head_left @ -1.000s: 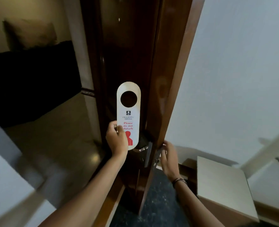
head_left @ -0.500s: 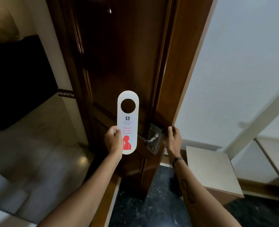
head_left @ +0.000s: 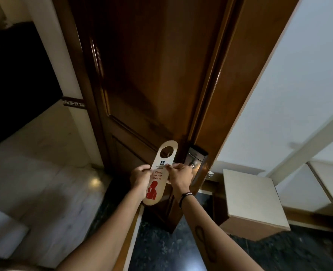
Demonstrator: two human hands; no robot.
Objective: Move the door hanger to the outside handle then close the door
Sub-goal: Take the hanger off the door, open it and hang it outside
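Note:
A white door hanger with red "Please do not disturb" print and a round hole near its top is tilted in front of the dark wooden door. My left hand grips its left edge. My right hand pinches its right edge at mid-height. Just right of the hanger sits the metal lock plate with the outside handle, partly hidden behind my right hand. The hanger's hole is above and left of the handle, not over it.
The door stands partly open, its edge at the lock plate. A wooden threshold runs below my arms. A white-topped low stand is at the right against a white wall. Pale marble floor lies left.
My right hand left the door edge and took hold of the hanger's right side. The hanger dropped lower, tilted, and moved closer to the handle.

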